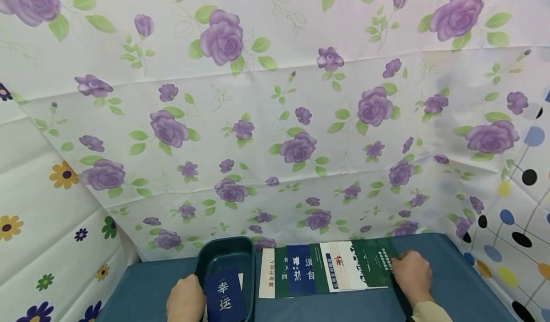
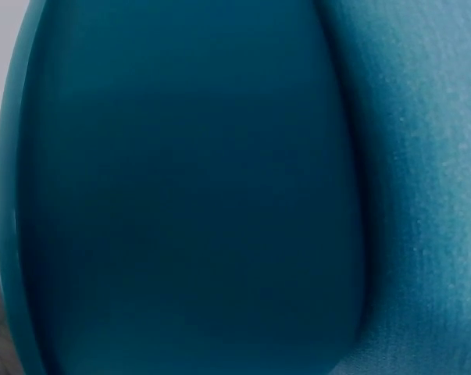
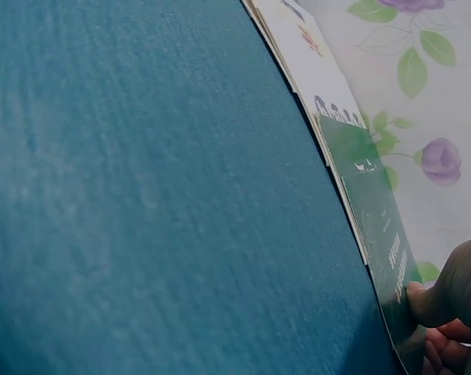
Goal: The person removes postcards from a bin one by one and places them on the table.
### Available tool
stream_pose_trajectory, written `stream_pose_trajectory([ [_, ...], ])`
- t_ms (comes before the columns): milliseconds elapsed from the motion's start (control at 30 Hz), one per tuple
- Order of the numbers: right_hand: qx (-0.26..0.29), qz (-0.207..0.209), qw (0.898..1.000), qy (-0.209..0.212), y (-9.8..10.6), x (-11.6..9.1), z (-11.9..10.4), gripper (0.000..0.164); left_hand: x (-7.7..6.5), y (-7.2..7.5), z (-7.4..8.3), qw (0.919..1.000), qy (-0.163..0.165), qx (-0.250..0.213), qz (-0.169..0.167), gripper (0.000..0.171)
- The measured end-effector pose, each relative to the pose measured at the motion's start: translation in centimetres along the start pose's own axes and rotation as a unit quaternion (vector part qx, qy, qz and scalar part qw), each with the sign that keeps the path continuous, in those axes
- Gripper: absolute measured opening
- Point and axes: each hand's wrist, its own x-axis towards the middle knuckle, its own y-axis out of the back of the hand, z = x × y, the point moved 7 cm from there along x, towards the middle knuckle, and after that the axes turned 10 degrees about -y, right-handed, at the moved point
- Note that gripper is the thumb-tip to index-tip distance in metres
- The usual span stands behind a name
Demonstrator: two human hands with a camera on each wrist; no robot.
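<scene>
My left hand (image 1: 186,299) grips the left rim of a dark teal plastic tray (image 1: 227,255). In the left wrist view the tray's side wall (image 2: 196,187) fills most of the frame. Inside the tray lies a dark blue card (image 1: 225,297) with white characters, on top of lighter cards mostly hidden beneath. On the right, my right hand (image 1: 411,276) pinches the end of a green card (image 1: 373,263) with white print. The right wrist view shows the thumb (image 3: 426,303) on this card's edge, with the other fingers curled beside it.
Several overlapping cards make a row to the right of the tray, among them a cream card (image 1: 267,273), a blue card (image 1: 301,270) and a white card (image 1: 343,267). A blue cloth (image 1: 335,307) covers the table. Floral sheets (image 1: 275,121) hang behind it.
</scene>
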Motion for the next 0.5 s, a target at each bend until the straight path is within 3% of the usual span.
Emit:
stream_pose_trajectory([
  [500, 0.018, 0.024, 1.000, 0.004, 0.05, -0.14, 0.37, 0.027, 0.14, -0.17, -0.06, 0.9999, 0.012, -0.003, -0.006, 0.016],
])
